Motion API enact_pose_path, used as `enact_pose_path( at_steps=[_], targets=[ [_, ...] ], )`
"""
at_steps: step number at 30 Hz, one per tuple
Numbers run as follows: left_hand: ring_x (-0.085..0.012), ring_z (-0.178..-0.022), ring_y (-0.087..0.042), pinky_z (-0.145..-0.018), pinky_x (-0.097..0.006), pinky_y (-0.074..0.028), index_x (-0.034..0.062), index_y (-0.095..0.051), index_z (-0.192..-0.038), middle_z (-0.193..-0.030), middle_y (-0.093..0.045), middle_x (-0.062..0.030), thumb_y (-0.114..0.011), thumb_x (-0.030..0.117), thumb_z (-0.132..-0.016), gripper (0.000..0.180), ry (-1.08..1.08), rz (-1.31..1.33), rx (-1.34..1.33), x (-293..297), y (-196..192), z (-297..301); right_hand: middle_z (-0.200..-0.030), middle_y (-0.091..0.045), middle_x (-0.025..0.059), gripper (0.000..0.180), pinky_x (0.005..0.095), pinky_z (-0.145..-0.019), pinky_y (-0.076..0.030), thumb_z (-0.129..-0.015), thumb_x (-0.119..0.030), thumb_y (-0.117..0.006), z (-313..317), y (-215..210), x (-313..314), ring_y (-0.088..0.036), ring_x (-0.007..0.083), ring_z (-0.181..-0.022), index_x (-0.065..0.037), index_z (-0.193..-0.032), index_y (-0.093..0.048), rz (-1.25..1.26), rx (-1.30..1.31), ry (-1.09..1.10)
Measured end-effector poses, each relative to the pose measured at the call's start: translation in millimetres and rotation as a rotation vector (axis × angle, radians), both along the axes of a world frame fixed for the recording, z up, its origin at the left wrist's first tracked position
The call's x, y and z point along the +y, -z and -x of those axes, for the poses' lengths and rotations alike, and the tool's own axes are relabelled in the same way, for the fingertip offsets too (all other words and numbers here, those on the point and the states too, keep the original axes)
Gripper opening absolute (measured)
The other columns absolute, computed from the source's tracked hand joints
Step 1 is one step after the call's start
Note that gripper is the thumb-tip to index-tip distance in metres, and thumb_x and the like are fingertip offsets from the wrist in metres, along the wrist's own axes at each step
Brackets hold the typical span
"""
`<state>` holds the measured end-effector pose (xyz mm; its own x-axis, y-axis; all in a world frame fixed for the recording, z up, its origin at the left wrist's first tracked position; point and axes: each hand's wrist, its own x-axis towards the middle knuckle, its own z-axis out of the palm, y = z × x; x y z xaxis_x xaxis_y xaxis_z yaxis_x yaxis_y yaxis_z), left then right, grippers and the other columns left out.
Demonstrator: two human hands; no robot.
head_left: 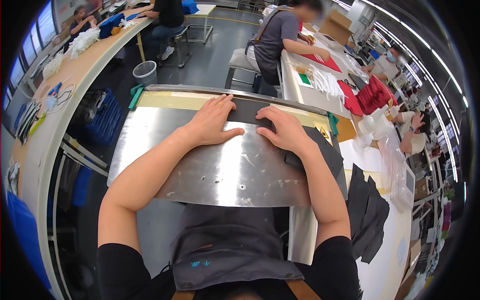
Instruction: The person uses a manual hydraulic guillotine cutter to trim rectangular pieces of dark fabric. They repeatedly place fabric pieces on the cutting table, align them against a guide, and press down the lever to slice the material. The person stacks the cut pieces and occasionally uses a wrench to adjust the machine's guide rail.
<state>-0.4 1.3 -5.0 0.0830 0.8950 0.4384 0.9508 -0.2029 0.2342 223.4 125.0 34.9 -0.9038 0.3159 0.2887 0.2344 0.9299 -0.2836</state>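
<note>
A black flat piece of sheet material (247,111) lies at the far side of a shiny metal plate (200,172), against a long metal bar (180,90). My left hand (212,120) rests flat at the piece's left end, fingers toward the bar and thumb spread to the right. At the right end, my right hand (285,131) has its fingers bent and apart, the fingertips touching or just over the piece. Neither hand is closed round anything. More black pieces (325,152) lie partly hidden beneath my right forearm.
Green end pieces (135,97) flank the bar. Black cut pieces (366,215) are heaped on the white table at right. A co-worker (280,40) sits ahead by red material (325,61). A grey bin (145,73) and blue crate (104,117) stand left, near a long curved-looking table (75,95).
</note>
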Motion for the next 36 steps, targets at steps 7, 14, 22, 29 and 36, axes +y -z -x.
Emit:
enact_pose_path(
  at_steps=[7, 14, 22, 29, 36],
  targets=[
    [-0.0375, -0.125, -0.05, -0.109, -0.043, -0.036, -0.005, -0.05, -0.131, -0.13, -0.056, -0.0232, -0.069, 0.051, -0.084, 0.076, -0.05, 0.138, 0.086, -4.2, -23.5, -1.1, -0.117, -0.066, 0.0157, 0.042, 0.0389, -0.096, -0.047, -0.089, -0.032, -0.068, -18.6, -17.5, 25.4, -0.062, 0.0318, -0.11, -0.005, -0.12, -0.063, 0.118, 0.038, 0.078],
    [-0.0343, -0.116, -0.051, -0.101, -0.041, -0.042, -0.0054, -0.057, -0.125, -0.121, -0.056, -0.0185, -0.068, 0.049, -0.086, 0.068, -0.083, 0.179, 0.081, 6.3, -28.2, -16.5, -0.118, -0.067, 0.0181, 0.049, 0.0381, -0.096, -0.048, -0.093, -0.041, -0.063, -142.2, -12.5, 52.7, -0.062, 0.0319, -0.113, -0.002, -0.123, -0.063, 0.244, 0.166, 0.555],
    [-0.0338, -0.119, -0.049, -0.103, -0.041, -0.042, -0.0036, -0.056, -0.127, -0.125, -0.054, -0.0163, -0.071, 0.041, -0.085, 0.063, -0.072, 0.145, 0.038, -47.9, -27.3, -29.4, -0.125, -0.064, 0.0191, 0.054, 0.0378, -0.095, -0.047, -0.094, -0.046, -0.059, -186.8, 9.1, 48.4, -0.062, 0.0313, -0.112, 0.0, -0.123, -0.063, 0.353, 0.152, 0.555],
    [-0.0378, -0.128, -0.045, -0.107, -0.044, -0.039, -0.0055, -0.052, -0.131, -0.135, -0.049, -0.021, -0.071, 0.045, -0.084, 0.071, -0.021, 0.086, 0.02, -124.6, -17.5, -61.4, -0.127, -0.061, 0.0225, 0.082, 0.0422, -0.101, -0.044, -0.083, -0.063, -0.065, -139.5, 19.6, 34.4, -0.057, 0.0339, -0.121, 0.002, -0.132, -0.056, 0.04, -0.007, 0.513],
    [-0.0399, -0.142, -0.03, -0.118, -0.051, -0.021, -0.0046, -0.044, -0.14, -0.15, -0.037, -0.0243, -0.062, 0.052, -0.09, 0.078, -0.033, 0.09, 0.056, -123.3, -1.3, -99.0, -0.12, -0.064, 0.0225, 0.096, 0.0401, -0.1, -0.046, -0.064, -0.071, -0.077, -108.1, -15.6, 22.6, -0.06, 0.0351, -0.116, 0.004, -0.121, -0.061, 0.117, -0.337, 0.591]
  ],
)
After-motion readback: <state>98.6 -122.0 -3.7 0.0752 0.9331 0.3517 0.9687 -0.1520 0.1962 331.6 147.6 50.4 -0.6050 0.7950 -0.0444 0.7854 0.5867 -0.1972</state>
